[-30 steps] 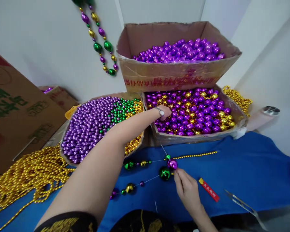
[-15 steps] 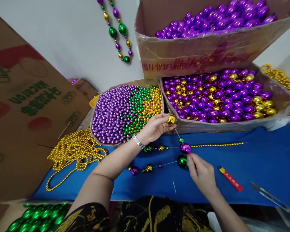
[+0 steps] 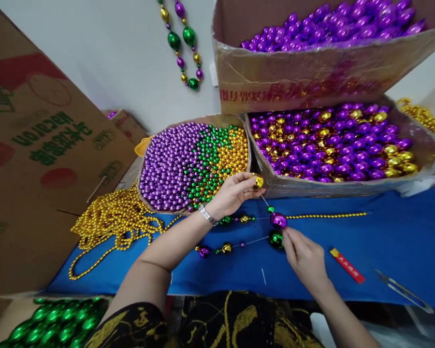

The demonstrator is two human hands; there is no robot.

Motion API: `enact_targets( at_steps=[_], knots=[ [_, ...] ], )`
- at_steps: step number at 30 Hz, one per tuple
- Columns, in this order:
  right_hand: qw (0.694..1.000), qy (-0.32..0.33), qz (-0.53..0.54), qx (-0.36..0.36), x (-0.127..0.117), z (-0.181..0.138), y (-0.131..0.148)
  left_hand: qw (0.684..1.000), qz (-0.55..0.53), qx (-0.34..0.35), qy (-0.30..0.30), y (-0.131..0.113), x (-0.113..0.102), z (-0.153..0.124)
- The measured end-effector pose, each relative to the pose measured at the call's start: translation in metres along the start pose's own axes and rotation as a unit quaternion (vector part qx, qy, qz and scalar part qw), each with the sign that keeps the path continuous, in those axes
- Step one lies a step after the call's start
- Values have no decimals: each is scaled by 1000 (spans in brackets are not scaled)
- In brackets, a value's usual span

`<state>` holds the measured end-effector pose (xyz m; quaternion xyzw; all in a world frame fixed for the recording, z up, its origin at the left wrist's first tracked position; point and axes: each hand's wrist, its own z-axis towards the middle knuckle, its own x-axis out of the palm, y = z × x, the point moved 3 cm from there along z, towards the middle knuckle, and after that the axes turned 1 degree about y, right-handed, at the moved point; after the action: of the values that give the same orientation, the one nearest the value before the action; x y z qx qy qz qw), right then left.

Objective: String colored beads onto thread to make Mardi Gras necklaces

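A large gold bead (image 3: 258, 181) is pinched in the fingertips of my left hand (image 3: 234, 195), and a thin string runs down from it. On that string sit a small green bead (image 3: 270, 209) and a large purple bead (image 3: 278, 220). My right hand (image 3: 305, 257) is closed at the purple bead's lower edge, its thumb and finger pressed together there. Touching or just beside those fingertips is a large green bead (image 3: 275, 239). Two strands with smaller beads, among them a gold bead (image 3: 226, 247), stretch left across the blue cloth (image 3: 239, 275), partly behind my left forearm.
A box of small purple, green and gold beads (image 3: 166, 164) stands behind my left hand. Bigger beads fill the boxes (image 3: 308, 191) at right. Gold bead strands (image 3: 110, 217) lie left. A red packet (image 3: 347, 265) and snips (image 3: 402, 290) lie right. A finished-looking necklace (image 3: 189, 36) hangs above.
The camera view has shifted slightly, so the boxes and hanging necklace appear a little farther right. Both hands keep nearly the same pose on the same beads.
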<state>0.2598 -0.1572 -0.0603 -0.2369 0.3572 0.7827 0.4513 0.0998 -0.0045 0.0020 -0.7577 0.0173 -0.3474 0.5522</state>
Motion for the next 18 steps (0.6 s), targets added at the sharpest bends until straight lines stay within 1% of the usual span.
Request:
enact_targets(
  at_steps=[9, 13, 16, 18],
  knots=[
    [1000, 16, -4, 11, 4, -1, 0, 1000, -19, 10, -21, 4, -8, -4],
    [1000, 12, -12, 4, 4, -1, -1, 1000, -23, 9, -15, 4, -9, -5],
    [1000, 11, -9, 4, 6, 0, 0, 1000, 4, 21, -13, 7, -8, -8],
    [1000, 12, 1, 20, 8, 1, 1, 999, 32, 31, -8, 12, -5, -11]
  ],
)
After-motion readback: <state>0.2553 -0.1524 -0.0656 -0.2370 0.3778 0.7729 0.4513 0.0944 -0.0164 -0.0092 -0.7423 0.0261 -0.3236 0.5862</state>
